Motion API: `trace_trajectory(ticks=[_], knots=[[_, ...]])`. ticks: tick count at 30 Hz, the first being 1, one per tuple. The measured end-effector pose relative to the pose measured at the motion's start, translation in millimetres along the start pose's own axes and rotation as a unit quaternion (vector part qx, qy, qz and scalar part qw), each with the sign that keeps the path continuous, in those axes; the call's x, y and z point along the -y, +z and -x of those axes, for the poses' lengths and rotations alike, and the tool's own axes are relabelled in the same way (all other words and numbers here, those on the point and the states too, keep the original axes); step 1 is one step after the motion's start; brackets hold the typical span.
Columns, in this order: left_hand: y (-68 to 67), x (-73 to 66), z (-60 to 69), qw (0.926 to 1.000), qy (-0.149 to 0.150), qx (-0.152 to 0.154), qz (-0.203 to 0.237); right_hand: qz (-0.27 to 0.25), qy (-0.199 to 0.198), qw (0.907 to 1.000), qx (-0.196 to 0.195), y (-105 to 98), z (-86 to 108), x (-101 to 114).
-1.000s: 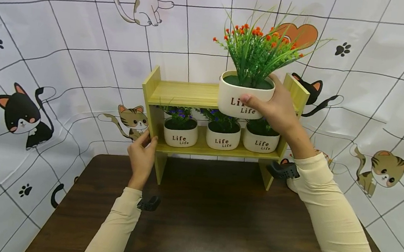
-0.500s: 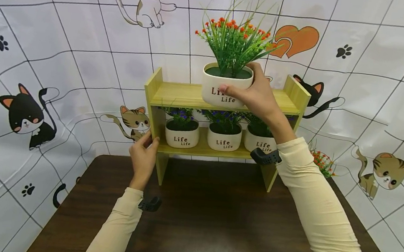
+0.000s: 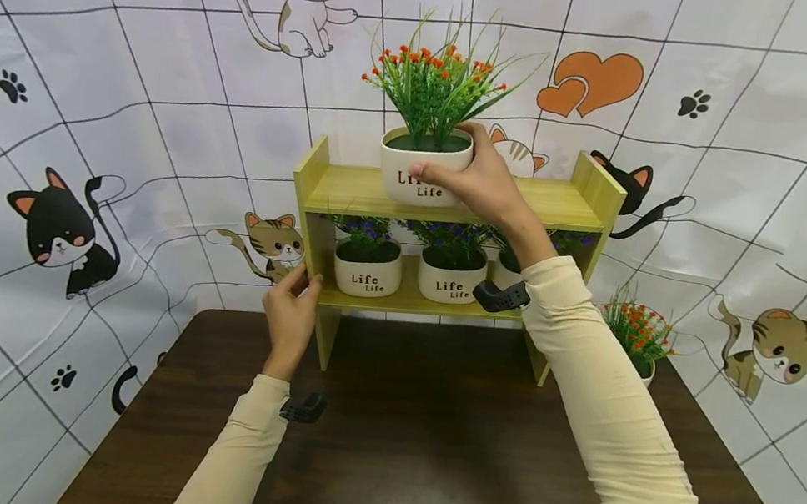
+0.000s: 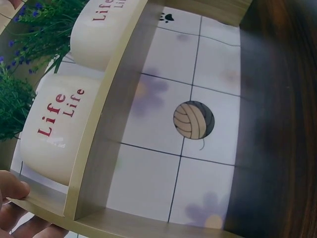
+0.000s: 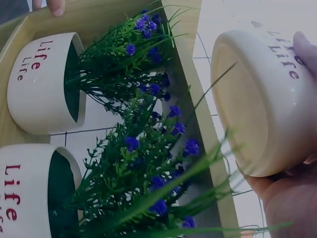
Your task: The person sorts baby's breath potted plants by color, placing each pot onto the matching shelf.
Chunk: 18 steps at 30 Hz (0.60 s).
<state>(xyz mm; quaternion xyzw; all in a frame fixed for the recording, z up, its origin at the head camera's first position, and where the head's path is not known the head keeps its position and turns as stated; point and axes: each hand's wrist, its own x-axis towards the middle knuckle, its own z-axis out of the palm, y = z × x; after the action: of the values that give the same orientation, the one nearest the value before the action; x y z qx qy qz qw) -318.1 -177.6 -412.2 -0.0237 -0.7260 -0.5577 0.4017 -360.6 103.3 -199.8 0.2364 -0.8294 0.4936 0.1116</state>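
My right hand (image 3: pixel 486 180) grips a white oval pot of artificial grass with orange flowers (image 3: pixel 426 112), thumb across its front. The pot is over the upper board of a small wooden shelf (image 3: pixel 344 182); its raised underside (image 5: pixel 242 109) shows in the right wrist view. My left hand (image 3: pixel 289 318) pinches the shelf's left side panel, its thumb (image 4: pixel 15 186) on the inner side. On the lower board stand white pots with blue flowers: a left one (image 3: pixel 367 274), a middle one (image 3: pixel 449 281) and a right one (image 3: pixel 505 273), partly hidden by my right arm.
The shelf stands at the back of a dark wooden table (image 3: pixel 409 454), against a white wall covering (image 3: pixel 236 139) printed with cats. Another pot with orange flowers (image 3: pixel 638 335) stands right of the shelf, partly behind my right sleeve.
My right hand has carried the orange-flowered pot leftwards along the upper board and slightly away from me. The left hand has stayed on the side panel.
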Motion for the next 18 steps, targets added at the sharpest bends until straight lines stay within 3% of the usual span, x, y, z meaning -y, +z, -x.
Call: trace_trajectory(ticks=[3, 10, 18], knots=[[0.3, 0.8, -0.5, 1.0, 0.0, -0.003, -0.001, -0.006, 0.005, 0.9999, 0.011, 5.3, -4.9, -0.4], [1.6, 0.8, -0.4, 1.0, -0.004, -0.003, 0.002, 0.041, 0.045, 0.9971, 0.045, 13.1, -10.0, -5.6], [2.2, -0.4, -0.2, 0.9999, -0.003, -0.012, 0.004, 0.056, 0.059, 0.9956, 0.046, 16.4, -13.9, -8.5]])
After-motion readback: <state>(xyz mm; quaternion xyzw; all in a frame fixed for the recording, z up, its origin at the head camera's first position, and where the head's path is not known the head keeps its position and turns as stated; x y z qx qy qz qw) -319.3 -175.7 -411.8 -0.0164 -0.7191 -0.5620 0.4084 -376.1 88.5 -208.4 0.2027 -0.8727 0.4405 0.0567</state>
